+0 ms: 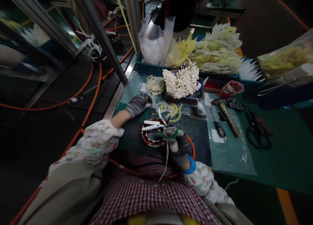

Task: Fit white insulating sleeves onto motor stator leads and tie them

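A ring-shaped motor stator (146, 138) with copper-coloured windings lies on the dark mat in front of me. White sleeves (152, 127) rest across its top. My right hand (179, 145), in a grey glove with green tape on a finger, is closed in a pinch at the stator's right side, on its wire leads; the fingers partly hide them. A thin white cord (167, 154) hangs below that hand. My left hand (139, 104), also gloved, lies on the mat left of some curved yellow strips (174, 111), fingers loosely bent, with nothing visible in them.
Behind the stator stands a box of white-tipped sticks (182, 83). Bins of yellow and white strips (215, 52) line the back. A hammer (228, 119), a screwdriver (219, 127) and scissors (258, 133) lie at right. An orange hose (95, 97) runs at left, beside a metal post (102, 39).
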Demonstrator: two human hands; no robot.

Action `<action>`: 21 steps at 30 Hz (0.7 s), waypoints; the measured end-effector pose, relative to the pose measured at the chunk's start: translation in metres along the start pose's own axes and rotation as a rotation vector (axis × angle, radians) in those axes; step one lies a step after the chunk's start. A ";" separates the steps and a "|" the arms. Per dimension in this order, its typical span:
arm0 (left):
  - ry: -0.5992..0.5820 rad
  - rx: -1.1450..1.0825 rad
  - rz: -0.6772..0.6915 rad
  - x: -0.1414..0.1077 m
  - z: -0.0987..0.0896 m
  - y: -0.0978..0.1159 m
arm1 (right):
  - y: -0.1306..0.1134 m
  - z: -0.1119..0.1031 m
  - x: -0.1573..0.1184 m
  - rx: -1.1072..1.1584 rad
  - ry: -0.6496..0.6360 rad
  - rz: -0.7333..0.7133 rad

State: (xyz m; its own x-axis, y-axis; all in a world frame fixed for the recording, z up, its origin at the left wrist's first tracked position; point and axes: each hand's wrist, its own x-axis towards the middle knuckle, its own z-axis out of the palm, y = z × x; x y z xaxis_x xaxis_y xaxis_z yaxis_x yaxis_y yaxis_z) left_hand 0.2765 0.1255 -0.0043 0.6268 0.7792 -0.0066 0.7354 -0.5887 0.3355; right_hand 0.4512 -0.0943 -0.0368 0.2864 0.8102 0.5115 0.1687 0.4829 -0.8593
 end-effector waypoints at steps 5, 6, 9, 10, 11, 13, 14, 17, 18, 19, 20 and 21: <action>0.237 -0.253 -0.021 -0.055 -0.038 0.039 | -0.009 0.001 0.001 -0.149 0.246 0.155; 0.314 -0.371 0.048 -0.068 -0.042 0.055 | -0.010 0.001 0.000 -0.186 0.279 0.180; 0.304 -0.450 0.448 -0.099 -0.038 0.102 | -0.011 0.004 -0.004 -0.194 0.313 0.249; 0.341 -0.407 0.489 -0.106 -0.033 0.114 | -0.009 0.005 -0.007 -0.180 0.315 0.268; 0.376 -0.351 0.519 -0.112 -0.026 0.122 | -0.007 0.006 -0.010 -0.173 0.317 0.280; 0.452 -0.228 0.530 -0.118 -0.013 0.130 | -0.003 0.007 -0.015 -0.189 0.335 0.276; 0.478 -0.184 0.550 -0.119 -0.008 0.129 | -0.001 0.007 -0.016 -0.206 0.349 0.262; 0.541 -0.221 0.594 -0.118 0.000 0.120 | -0.001 0.008 -0.016 -0.232 0.373 0.214; 0.558 -0.290 0.565 -0.116 0.001 0.117 | -0.002 0.009 -0.013 -0.224 0.375 0.208; 0.568 -0.361 0.506 -0.114 0.002 0.114 | -0.004 0.010 -0.011 -0.211 0.376 0.212; 0.569 -0.417 0.437 -0.111 0.002 0.113 | -0.006 0.011 -0.008 -0.195 0.379 0.220; 0.560 -0.450 0.366 -0.109 0.002 0.112 | -0.009 0.011 -0.005 -0.175 0.385 0.229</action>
State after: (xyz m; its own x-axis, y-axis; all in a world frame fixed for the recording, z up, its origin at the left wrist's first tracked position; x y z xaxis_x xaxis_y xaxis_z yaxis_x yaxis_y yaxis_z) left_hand 0.2909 -0.0258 0.0316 0.4978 0.6159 0.6106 0.2588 -0.7774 0.5732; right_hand 0.4378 -0.0988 -0.0319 0.6575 0.6914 0.2996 0.2074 0.2162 -0.9541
